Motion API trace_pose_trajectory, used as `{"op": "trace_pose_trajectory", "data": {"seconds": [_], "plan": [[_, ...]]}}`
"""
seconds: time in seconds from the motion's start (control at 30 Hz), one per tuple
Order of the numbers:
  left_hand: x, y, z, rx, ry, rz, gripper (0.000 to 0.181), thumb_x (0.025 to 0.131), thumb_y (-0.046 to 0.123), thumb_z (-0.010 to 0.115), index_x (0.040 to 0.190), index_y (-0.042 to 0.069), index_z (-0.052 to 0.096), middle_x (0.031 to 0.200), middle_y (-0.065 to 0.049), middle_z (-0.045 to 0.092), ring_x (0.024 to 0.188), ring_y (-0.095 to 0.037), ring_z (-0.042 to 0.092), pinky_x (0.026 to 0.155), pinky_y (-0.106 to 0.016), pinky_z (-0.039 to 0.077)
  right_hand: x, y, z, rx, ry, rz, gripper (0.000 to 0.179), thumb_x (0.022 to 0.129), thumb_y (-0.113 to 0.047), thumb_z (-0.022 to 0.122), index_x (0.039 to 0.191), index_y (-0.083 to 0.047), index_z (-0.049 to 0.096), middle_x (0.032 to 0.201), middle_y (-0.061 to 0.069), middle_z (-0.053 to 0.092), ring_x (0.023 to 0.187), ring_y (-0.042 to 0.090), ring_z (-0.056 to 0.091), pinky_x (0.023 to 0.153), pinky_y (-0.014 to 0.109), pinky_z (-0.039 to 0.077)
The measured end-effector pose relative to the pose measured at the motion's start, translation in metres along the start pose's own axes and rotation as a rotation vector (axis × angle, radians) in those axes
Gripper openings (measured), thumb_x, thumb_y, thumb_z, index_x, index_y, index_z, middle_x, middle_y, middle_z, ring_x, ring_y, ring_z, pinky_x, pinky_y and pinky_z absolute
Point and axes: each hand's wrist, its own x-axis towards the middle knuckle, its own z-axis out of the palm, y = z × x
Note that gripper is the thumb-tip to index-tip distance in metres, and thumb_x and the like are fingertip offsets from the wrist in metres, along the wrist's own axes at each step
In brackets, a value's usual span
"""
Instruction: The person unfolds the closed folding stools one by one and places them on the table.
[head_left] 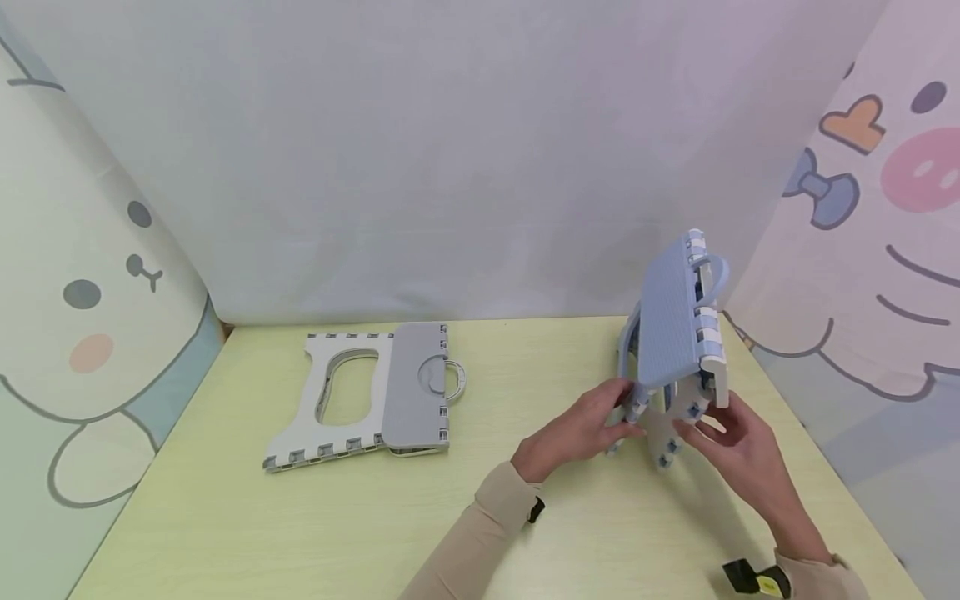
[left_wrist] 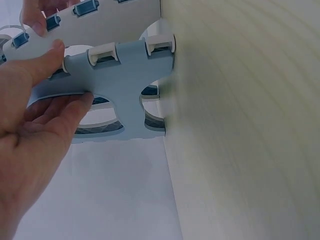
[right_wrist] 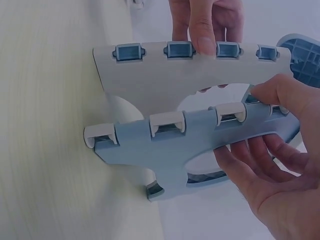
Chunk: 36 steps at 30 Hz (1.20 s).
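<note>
A blue and white folding step stool (head_left: 667, 312) stands half-folded toward the right of the table, its blue ribbed top tilted and a loop handle (head_left: 712, 279) on its upper right edge. My left hand (head_left: 581, 425) grips the left leg panel; in the left wrist view this blue panel (left_wrist: 132, 67) has white hinge pieces, with the thumb above and fingers curled under. My right hand (head_left: 738, 446) pinches the right leg panel (head_left: 660, 437), which is white with blue hinge pieces. The right wrist view shows both hands on the stool's panels (right_wrist: 145, 142). Some fingers are hidden.
A grey and white folding step stool (head_left: 416, 387) lies folded flat on the left half of the pale yellow table (head_left: 315, 525). Its handle (head_left: 456, 381) points right. A pale cloth wall (head_left: 465, 167) rises behind, with cartoon-printed panels on both sides.
</note>
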Motion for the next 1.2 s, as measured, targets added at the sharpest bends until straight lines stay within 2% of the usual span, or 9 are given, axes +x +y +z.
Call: {"op": "trace_pose_trajectory", "data": {"seconds": [0.53,1.0,1.2], "plan": [[0.0,-0.003,-0.001,0.017,0.015,0.046,0.052,0.099,0.013,0.07,0.14,-0.001,0.042,0.133,-0.012,0.054,0.131,-0.012,0.052,0.107,-0.016,0.041,-0.002,0.003,-0.007,0.01,-0.004,0.006,0.068,0.091,0.008,0.073,0.152,-0.002,0.044,0.132,-0.02,0.054,0.114,-0.009,0.058,0.088,0.012,0.052],[0.0,-0.003,-0.002,0.009,0.016,0.048,0.052,0.099,0.012,0.07,0.141,-0.002,0.042,0.135,-0.014,0.054,0.131,-0.013,0.053,0.108,-0.021,0.044,-0.005,0.006,-0.011,0.029,-0.011,0.005,0.07,0.091,0.01,0.072,0.153,-0.004,0.043,0.134,-0.02,0.054,0.115,-0.008,0.058,0.088,0.012,0.052],[-0.001,-0.004,-0.003,0.019,0.016,0.048,0.049,0.098,0.011,0.07,0.138,-0.002,0.044,0.132,-0.013,0.055,0.128,-0.014,0.055,0.107,-0.019,0.043,-0.004,0.007,-0.013,0.014,-0.01,0.02,0.069,0.091,0.007,0.073,0.153,-0.005,0.044,0.132,-0.021,0.054,0.114,-0.009,0.058,0.087,0.011,0.052]]}}
